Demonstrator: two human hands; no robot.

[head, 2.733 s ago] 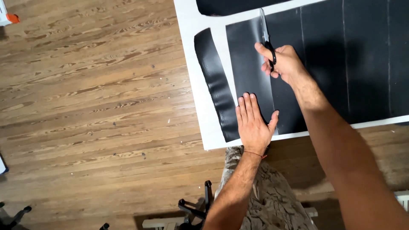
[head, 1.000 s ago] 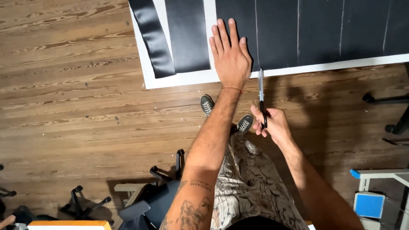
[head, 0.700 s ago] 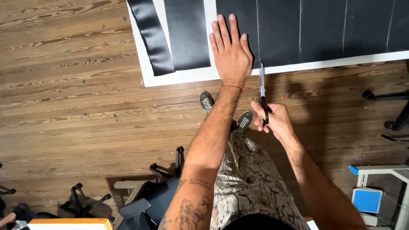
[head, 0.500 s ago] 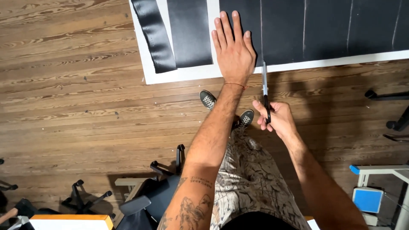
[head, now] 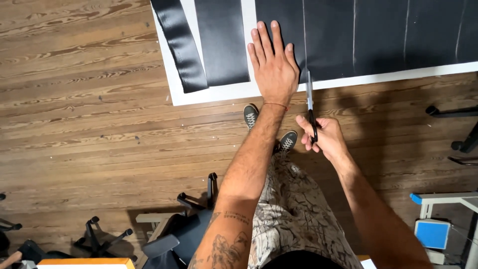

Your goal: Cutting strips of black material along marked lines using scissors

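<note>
A large black sheet [head: 378,35] marked with thin white lines lies on a white board [head: 219,93] at the top of the view. My left hand [head: 271,67] presses flat on the sheet's near edge, fingers spread. My right hand [head: 323,137] grips black-handled scissors [head: 309,102], whose blades point up at the sheet's near edge, in line with a white line just right of my left hand. Two cut black strips [head: 221,42] lie on the board to the left, the outer strip [head: 179,45] glossy and slightly curled.
Wooden plank floor [head: 84,124] surrounds the board. My shoes [head: 251,117] stand just below its edge. Office chair bases [head: 194,199] sit lower left, a blue and white stool [head: 433,231] lower right, and another chair base [head: 458,129] at the right edge.
Since 2.7 s ago my right hand has drawn the scissors back from the far part of the sheet to its near edge. My left hand shifted right onto the uncut sheet. In the last second, only slight view drift.
</note>
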